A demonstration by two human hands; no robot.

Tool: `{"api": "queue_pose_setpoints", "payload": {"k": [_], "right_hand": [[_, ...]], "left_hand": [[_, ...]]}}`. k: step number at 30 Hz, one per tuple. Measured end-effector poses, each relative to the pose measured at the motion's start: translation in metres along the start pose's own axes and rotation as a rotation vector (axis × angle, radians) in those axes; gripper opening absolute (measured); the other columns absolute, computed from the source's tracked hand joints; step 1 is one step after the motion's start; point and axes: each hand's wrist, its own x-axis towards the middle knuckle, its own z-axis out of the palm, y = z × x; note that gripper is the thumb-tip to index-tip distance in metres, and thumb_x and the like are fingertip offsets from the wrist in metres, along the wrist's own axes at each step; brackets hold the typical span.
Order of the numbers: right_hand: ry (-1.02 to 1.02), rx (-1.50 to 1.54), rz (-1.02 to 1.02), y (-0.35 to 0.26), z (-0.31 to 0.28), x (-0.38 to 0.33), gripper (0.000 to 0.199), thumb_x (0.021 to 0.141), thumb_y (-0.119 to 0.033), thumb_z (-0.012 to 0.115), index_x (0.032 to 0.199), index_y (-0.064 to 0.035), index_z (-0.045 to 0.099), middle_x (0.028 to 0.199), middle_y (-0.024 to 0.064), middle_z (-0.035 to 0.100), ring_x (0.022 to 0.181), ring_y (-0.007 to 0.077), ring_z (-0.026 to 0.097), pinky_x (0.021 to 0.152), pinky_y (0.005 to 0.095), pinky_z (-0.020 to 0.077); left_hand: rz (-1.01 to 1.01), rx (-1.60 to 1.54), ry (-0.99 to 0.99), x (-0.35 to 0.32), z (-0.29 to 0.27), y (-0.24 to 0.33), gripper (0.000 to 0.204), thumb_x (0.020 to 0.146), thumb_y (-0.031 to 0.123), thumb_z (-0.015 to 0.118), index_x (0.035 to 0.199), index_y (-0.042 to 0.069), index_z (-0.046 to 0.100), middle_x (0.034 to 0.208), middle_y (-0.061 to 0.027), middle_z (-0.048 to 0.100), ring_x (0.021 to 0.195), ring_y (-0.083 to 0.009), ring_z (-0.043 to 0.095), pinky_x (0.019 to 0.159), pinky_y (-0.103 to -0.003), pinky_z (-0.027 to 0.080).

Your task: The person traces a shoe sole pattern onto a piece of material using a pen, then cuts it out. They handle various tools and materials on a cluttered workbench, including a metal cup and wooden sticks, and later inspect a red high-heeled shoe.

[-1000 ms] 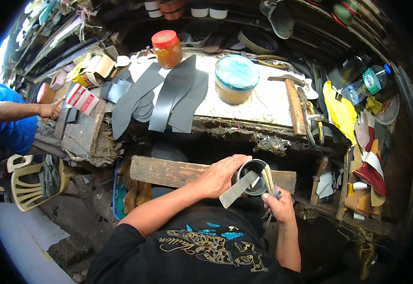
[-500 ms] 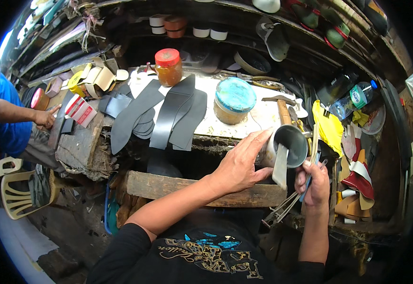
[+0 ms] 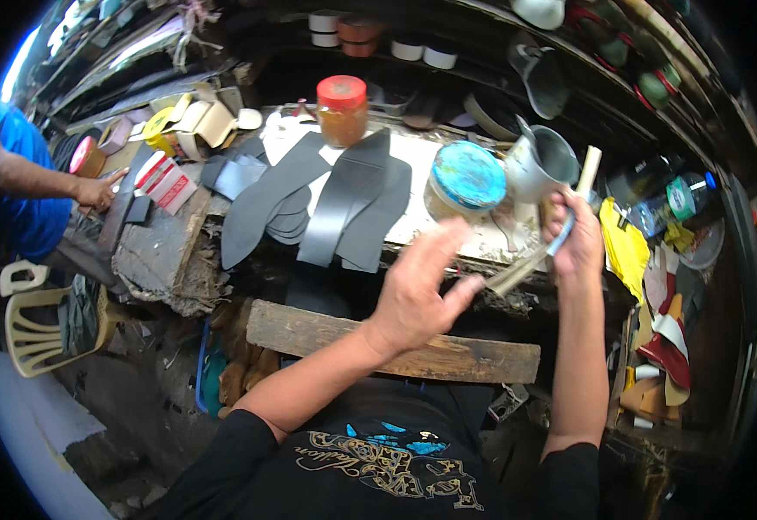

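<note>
Grey metal shines on the dented tin cup (image 3: 541, 165), which the right hand (image 3: 576, 238) seems to grip along with a flat pale stick (image 3: 526, 269). The left hand (image 3: 422, 290) hangs loose, fingers spread, holding nothing. Past them a blue-lidded jar (image 3: 465, 180) and dark floppy sole pieces (image 3: 326, 204) rest on the crumbly white bench (image 3: 422, 156).

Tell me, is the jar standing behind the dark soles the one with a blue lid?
No. In the head view the jar behind the dark soles has a red lid; the blue-lidded tub stands to their right, near the right hand.
</note>
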Motion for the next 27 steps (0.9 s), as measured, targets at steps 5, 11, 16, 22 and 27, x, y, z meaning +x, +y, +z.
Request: {"api": "queue_pose_setpoints", "payload": {"k": [5,11,16,22,27], "right_hand": [[0.020,0.060,0.041,0.029,0.022,0.021,0.020,0.100,-0.026,0.070,0.096,-0.0057,0.070,0.068,-0.0041,0.059,0.053,0.0089,0.050,0.050,0.0258,0.0377],[0.045,0.009,0.007,0.033,0.035,0.029,0.020,0.100,-0.026,0.071,0.096,-0.0065,0.070,0.069,-0.0032,0.061,0.055,0.0094,0.053,0.052,0.0269,0.0415],[0.028,0.038,-0.003,0.033,0.048,0.039,0.021,0.099,-0.025,0.072,0.094,-0.0047,0.071,0.070,-0.0019,0.064,0.056,0.0102,0.055,0.054,0.0273,0.0440],[0.056,0.032,-0.042,0.044,0.052,0.046,0.017,0.095,-0.018,0.071,0.092,-0.0015,0.072,0.072,0.0035,0.067,0.057,0.0127,0.058,0.054,0.0274,0.0476],[0.039,-0.008,-0.056,0.050,0.048,0.047,0.018,0.094,-0.017,0.071,0.092,0.0008,0.071,0.075,0.0083,0.069,0.059,0.0152,0.060,0.056,0.0296,0.0520]], "left_hand": [[-0.085,0.178,0.009,0.039,0.005,-0.027,0.122,0.073,0.030,0.097,0.164,0.002,0.021,0.156,-0.0281,0.039,0.147,-0.0452,0.041,0.121,-0.051,0.038],[-0.232,0.216,-0.013,0.067,0.034,-0.044,0.139,0.065,0.042,0.100,0.166,0.000,0.014,0.156,-0.0299,0.040,0.145,-0.0457,0.043,0.122,-0.050,0.039],[-0.277,0.218,0.049,0.076,0.040,-0.050,0.133,0.064,0.035,0.100,0.164,-0.001,0.021,0.151,-0.0269,0.049,0.140,-0.0407,0.053,0.118,-0.045,0.044],[-0.299,0.342,0.043,0.086,0.026,-0.058,0.128,0.064,0.033,0.100,0.164,0.004,0.026,0.148,-0.0236,0.047,0.136,-0.0430,0.053,0.112,-0.049,0.049],[-0.140,0.592,-0.195,0.099,0.003,-0.058,0.120,0.061,0.048,0.100,0.161,0.015,0.043,0.165,-0.0246,0.036,0.152,-0.0401,0.040,0.124,-0.048,0.039]]}}
